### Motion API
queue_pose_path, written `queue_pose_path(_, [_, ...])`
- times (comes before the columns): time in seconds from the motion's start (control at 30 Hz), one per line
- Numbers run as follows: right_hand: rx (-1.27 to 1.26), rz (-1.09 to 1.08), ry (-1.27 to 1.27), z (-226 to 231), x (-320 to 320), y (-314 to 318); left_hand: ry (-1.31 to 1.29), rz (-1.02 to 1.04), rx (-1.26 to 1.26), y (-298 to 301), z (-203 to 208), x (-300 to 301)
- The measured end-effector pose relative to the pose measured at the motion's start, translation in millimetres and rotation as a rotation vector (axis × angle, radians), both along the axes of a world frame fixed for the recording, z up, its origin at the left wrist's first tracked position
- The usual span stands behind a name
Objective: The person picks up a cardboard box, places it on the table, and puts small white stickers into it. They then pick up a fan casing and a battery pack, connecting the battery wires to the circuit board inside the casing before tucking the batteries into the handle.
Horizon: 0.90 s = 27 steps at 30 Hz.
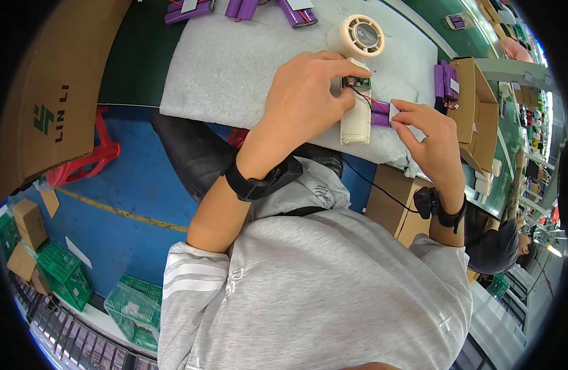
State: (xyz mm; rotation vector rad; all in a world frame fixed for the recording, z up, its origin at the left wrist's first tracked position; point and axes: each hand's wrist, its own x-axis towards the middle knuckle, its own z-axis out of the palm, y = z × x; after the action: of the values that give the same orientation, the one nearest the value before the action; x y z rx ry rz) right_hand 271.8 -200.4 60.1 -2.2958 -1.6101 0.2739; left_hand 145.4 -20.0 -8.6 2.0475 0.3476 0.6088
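Observation:
A cream handheld fan lies on the foam-covered table, its round head away from me and its handle toward me. My left hand reaches across the handle. Its thumb and forefinger close on a small green circuit board at the handle's upper part. Red and black wires run from the board to a purple battery pack just right of the handle. At the pack's right end, my right hand pinches it by a white pad. The left hand's other fingers are partly hidden.
Several purple battery packs lie along the white foam sheet's far edge. More packs sit at the right beside an open cardboard box. A big carton and red stool stand left. Another person is at right.

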Motion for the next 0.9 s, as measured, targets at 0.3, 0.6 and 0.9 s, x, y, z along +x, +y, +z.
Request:
queue_pose_path(0.3, [-0.083,0.037,-0.017,0.6,-7.1,8.9,0.029,-0.002,-0.014,1.2,0.5,0.4])
queue_pose_path(0.6, [-0.031,-0.054,0.215,-0.9,14.9,0.5,0.015,0.004,-0.004,2.1,-0.8,-1.1])
queue_pose_path(0.9, [-0.124,-0.721,-0.659,38.6,118.2,-103.5,0.010,-0.020,-0.031,1.0,5.5,1.1])
